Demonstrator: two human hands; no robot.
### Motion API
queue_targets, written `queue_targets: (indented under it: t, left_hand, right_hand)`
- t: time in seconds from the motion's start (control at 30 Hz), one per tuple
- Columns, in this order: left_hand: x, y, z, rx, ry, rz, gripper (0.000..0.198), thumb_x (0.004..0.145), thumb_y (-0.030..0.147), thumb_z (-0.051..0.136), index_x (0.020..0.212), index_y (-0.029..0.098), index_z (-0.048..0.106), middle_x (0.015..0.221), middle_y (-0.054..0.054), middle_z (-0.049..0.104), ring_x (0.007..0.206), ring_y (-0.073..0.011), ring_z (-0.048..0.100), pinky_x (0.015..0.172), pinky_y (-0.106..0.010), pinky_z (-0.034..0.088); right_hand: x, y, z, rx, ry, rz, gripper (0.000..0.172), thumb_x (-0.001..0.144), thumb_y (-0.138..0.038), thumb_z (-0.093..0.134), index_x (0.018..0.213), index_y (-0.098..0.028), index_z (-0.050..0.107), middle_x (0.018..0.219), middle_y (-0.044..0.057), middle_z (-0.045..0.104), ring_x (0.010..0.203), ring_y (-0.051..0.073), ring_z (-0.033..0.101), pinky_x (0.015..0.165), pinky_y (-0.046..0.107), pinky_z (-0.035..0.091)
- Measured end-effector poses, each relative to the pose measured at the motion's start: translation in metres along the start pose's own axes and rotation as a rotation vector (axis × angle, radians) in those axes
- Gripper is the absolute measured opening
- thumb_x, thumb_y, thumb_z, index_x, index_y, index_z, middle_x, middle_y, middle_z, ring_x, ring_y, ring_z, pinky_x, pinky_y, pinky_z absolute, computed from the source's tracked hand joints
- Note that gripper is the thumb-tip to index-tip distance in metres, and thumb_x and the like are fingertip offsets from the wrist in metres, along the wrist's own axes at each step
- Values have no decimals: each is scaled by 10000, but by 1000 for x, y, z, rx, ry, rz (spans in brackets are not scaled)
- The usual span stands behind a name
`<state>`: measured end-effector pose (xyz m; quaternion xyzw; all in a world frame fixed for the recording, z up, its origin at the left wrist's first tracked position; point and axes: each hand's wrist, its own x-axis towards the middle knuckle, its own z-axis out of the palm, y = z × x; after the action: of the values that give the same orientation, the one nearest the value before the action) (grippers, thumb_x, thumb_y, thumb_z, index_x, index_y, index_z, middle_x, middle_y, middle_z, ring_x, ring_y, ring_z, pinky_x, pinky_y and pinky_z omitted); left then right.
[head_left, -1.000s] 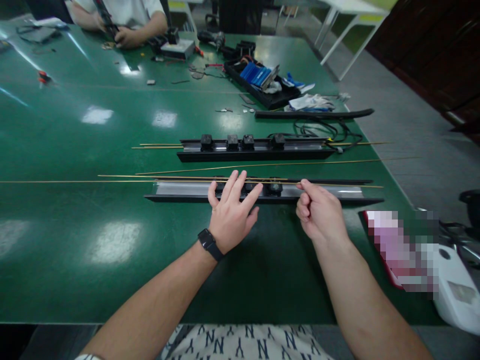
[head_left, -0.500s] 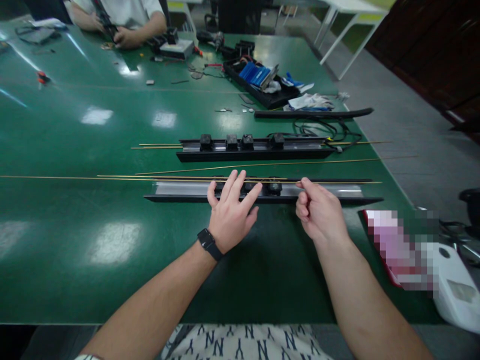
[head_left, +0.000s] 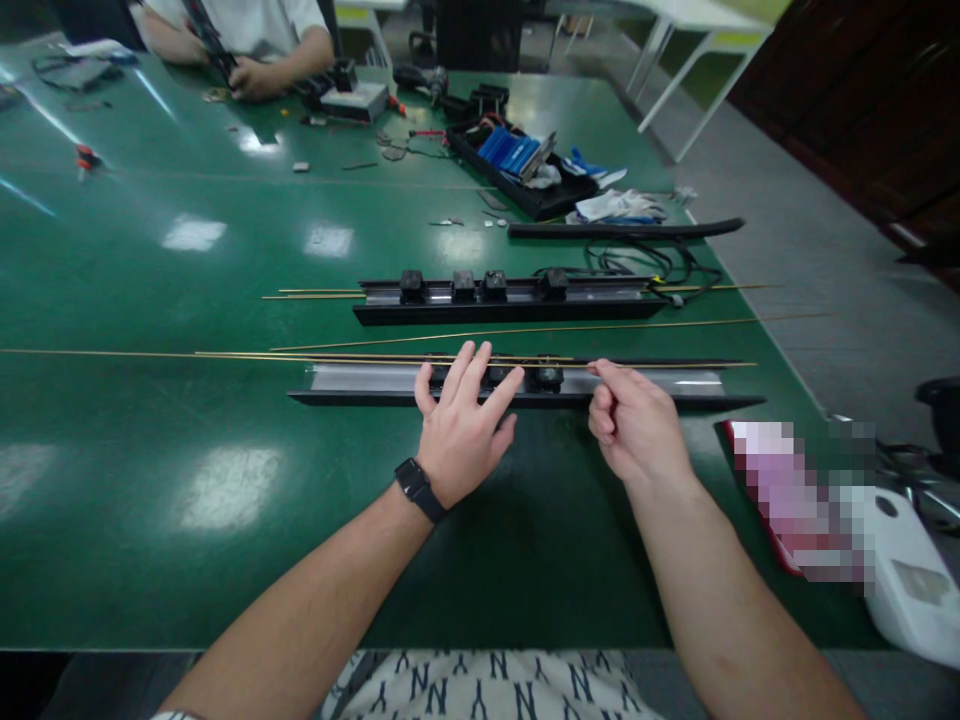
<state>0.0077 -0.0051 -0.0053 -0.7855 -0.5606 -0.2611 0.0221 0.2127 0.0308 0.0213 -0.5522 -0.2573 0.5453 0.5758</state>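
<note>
A long black metal channel [head_left: 360, 378] with a silvery inside lies across the table before me, small black blocks [head_left: 549, 376] set along it. Several thin brass-coloured rods [head_left: 255, 354] run lengthwise over its far edge, reaching well past its left end. My left hand [head_left: 466, 430] spreads its fingers over the channel, fingertips at the rods; some blocks are partly hidden under it. To the right, my right hand [head_left: 637, 420] pinches one thin brass rod [head_left: 712, 364] between thumb and forefinger above the channel.
Behind lies a second channel [head_left: 510, 313] with black blocks, and one loose rod [head_left: 480, 332] between. Farther back are cables [head_left: 622, 257], a black strip [head_left: 630, 231] and a black tray [head_left: 551, 205]. A white device [head_left: 911, 570] sits at right. Across the table, a person's hands [head_left: 255, 78] work.
My right hand has shifted slightly left, and the right end of the pinched rod has moved left with it. My left hand stays in place.
</note>
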Motion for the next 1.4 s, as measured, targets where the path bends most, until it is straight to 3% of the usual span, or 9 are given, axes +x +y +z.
queue_targets:
  t: [0.43, 1.0, 1.4]
  left_hand:
    - [1, 0, 0, -1, -7, -5, 519, 946, 354, 680, 1460, 337, 611, 1684, -146, 428, 1575, -360, 374, 1251, -665, 124]
    - [0, 0, 0, 8, -7, -2, 495, 965, 355, 660, 1456, 335, 604, 1684, -149, 427, 1589, -327, 354, 1252, -657, 117]
    - [0, 0, 1, 6, 6, 1, 497, 960, 369, 672, 1451, 334, 609, 1679, -147, 435, 1580, -337, 370, 1254, -650, 114]
  right_hand:
    - [0, 0, 1, 6, 28, 7, 299, 749, -352, 896, 826, -167, 675, 517, -74, 511, 321, 47, 378, 269, 149, 230]
    - [0, -2, 1, 34, 89, 25, 206, 760, -272, 855, 820, -147, 703, 503, -66, 518, 326, 51, 385, 261, 157, 231]
    - [-1, -1, 2, 26, 17, 27, 257, 773, -313, 849, 901, -127, 728, 508, -56, 542, 318, 56, 382, 258, 159, 219]
